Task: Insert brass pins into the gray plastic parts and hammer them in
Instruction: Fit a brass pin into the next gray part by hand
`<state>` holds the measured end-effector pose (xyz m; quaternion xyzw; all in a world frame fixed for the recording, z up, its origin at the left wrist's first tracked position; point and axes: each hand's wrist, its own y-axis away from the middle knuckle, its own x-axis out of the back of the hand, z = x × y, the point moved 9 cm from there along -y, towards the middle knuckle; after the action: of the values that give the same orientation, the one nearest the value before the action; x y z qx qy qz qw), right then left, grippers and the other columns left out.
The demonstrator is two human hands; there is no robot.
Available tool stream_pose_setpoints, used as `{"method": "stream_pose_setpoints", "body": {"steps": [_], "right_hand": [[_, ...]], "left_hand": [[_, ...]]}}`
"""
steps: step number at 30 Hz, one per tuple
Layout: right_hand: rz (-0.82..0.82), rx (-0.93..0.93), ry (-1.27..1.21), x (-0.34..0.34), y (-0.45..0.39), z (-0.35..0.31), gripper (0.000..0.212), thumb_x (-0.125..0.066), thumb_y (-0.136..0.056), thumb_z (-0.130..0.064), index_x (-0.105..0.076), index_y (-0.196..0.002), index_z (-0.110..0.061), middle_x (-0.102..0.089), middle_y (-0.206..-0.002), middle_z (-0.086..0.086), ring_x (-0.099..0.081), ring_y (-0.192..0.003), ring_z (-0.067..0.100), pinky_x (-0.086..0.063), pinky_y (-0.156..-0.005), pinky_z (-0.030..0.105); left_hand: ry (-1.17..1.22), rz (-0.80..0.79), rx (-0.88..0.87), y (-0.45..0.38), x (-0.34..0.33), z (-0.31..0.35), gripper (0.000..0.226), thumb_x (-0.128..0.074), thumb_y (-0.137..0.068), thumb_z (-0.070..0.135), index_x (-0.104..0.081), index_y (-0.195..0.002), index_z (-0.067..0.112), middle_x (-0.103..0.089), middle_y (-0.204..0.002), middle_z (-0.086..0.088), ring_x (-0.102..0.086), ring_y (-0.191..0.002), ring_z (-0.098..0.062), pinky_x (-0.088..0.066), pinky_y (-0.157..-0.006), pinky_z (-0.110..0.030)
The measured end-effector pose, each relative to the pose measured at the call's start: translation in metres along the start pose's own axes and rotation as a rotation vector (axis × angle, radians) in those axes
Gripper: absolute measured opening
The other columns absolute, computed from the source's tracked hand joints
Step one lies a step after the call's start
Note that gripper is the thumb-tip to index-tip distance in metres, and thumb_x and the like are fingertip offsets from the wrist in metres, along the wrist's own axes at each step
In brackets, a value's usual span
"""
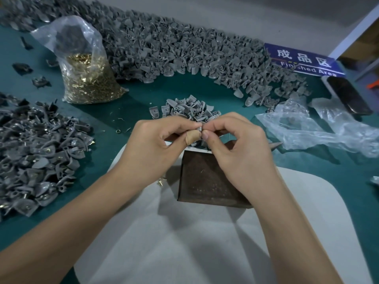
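My left hand [158, 146] and my right hand [240, 148] meet fingertip to fingertip above a dark metal block [205, 181]. Between the fingertips sits a small gray plastic part [199, 128], pinched from both sides; a bandage wraps my left thumb. Whether a brass pin is in my right fingers is hidden. A small heap of gray parts [188, 108] lies just beyond my hands. A clear bag of brass pins [88, 78] stands at the left. Two loose brass pins [161, 181] lie by the block's left side.
A long bank of gray parts [184, 52] curves along the back. Another pile of gray parts with pins [37, 156] fills the left. Crumpled clear plastic [311, 128], a dark phone [348, 95] and a blue sign [301, 60] lie at the right. A white pad [205, 242] covers the green table [133, 103].
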<state>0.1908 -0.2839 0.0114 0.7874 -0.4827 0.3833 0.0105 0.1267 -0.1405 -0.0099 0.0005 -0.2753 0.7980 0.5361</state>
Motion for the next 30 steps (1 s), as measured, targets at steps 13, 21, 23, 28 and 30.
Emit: {"method": "stream_pose_setpoints", "body": {"steps": [13, 21, 23, 28, 30], "right_hand": [[0.060, -0.001, -0.127, 0.010, 0.001, -0.001, 0.011, -0.079, -0.086, -0.004, -0.080, -0.087, -0.014, -0.071, -0.087, -0.005, -0.067, -0.088, 0.010, -0.049, -0.080, 0.019], [0.094, -0.002, -0.085, 0.011, 0.002, 0.000, 0.011, -0.077, -0.089, -0.007, -0.081, -0.094, -0.016, -0.068, -0.092, -0.009, -0.065, -0.089, 0.005, -0.046, -0.081, 0.012], [0.105, 0.007, -0.054, 0.011, 0.002, 0.000, 0.012, -0.077, -0.090, -0.009, -0.081, -0.098, -0.017, -0.067, -0.095, -0.010, -0.066, -0.089, 0.005, -0.047, -0.081, 0.013], [0.078, 0.005, -0.010, 0.015, 0.002, -0.002, 0.017, -0.077, -0.091, -0.018, -0.079, -0.108, -0.023, -0.067, -0.101, -0.015, -0.067, -0.093, 0.008, -0.046, -0.076, 0.011], [0.148, -0.055, -0.031, 0.033, 0.004, 0.005, 0.014, -0.073, -0.095, -0.022, -0.076, -0.108, -0.027, -0.069, -0.101, -0.017, -0.067, -0.090, 0.009, -0.046, -0.070, 0.011]], "left_hand": [[0.229, 0.027, 0.110, 0.004, -0.005, -0.008, 0.016, -0.074, -0.090, 0.012, -0.075, -0.103, 0.022, -0.078, -0.097, 0.003, -0.076, -0.086, -0.016, -0.062, -0.081, -0.032], [0.291, 0.028, 0.171, 0.003, -0.010, -0.015, 0.014, -0.073, -0.091, 0.018, -0.074, -0.105, 0.017, -0.079, -0.096, 0.002, -0.076, -0.086, -0.019, -0.062, -0.081, -0.033], [0.313, 0.024, 0.204, 0.003, -0.014, -0.018, 0.015, -0.071, -0.092, 0.017, -0.072, -0.106, 0.013, -0.078, -0.095, 0.000, -0.075, -0.084, -0.021, -0.062, -0.080, -0.033], [0.310, 0.012, 0.233, 0.002, -0.012, -0.017, 0.019, -0.071, -0.090, 0.025, -0.071, -0.106, 0.015, -0.078, -0.091, 0.002, -0.075, -0.082, -0.015, -0.059, -0.077, -0.025], [0.276, -0.015, 0.249, 0.002, -0.013, -0.017, 0.016, -0.072, -0.090, 0.028, -0.071, -0.103, 0.019, -0.078, -0.088, 0.003, -0.075, -0.083, -0.014, -0.059, -0.077, -0.027]]}}
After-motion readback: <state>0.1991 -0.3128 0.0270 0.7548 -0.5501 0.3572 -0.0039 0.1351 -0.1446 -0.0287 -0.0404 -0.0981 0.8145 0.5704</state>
